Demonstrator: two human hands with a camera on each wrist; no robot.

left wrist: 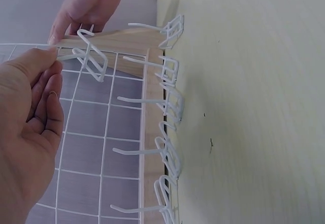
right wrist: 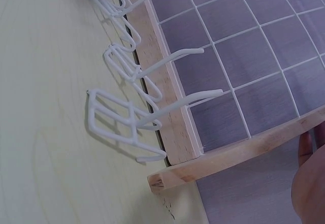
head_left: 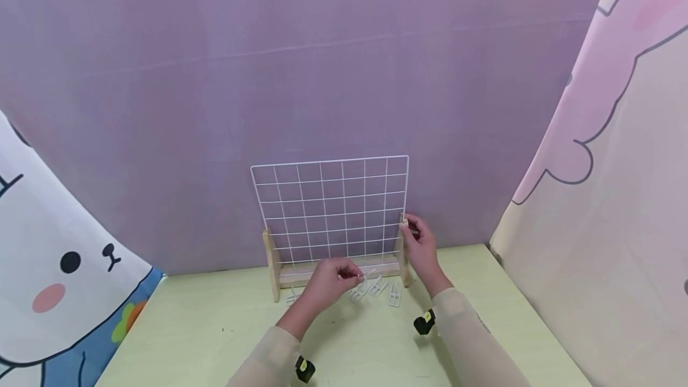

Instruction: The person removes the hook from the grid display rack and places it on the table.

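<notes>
Head view: purple backdrop (head_left: 301, 64) fills the far side, with a cartoon-printed cloth (head_left: 59, 237) at the left and a pink and cream one (head_left: 607, 154) at the right. Pale green table (head_left: 215, 327) occupies the near ground. At its far edge stands a white wire grid panel (head_left: 330, 208), upright, seated in a light wooden stand (head_left: 274, 270) with an upright post at each end and a low rail between them.

Right hand (head_left: 420, 245) is at the right post of the stand, fingers curled round the post top where the grid's lower right edge meets it. In the right wrist view only a sliver of this hand shows at the frame's edge, beside the post end.

Left hand (head_left: 329, 279) is in front of the lower rail, near the middle. Thumb and fingertips are pressed together on one white wire hook (left wrist: 90, 56), which it holds clear of the table just in front of the grid; the other fingers are loosely curled.

Loose white hooks (head_left: 376, 288) lie on the table along the base of the stand, to the right of the left hand. The left wrist view shows five of them in a row against the rail, each with its straight prong pointing up across the grid.

Small black wrist cameras (head_left: 424, 322) are strapped over the cream sleeves (head_left: 473, 339).
</notes>
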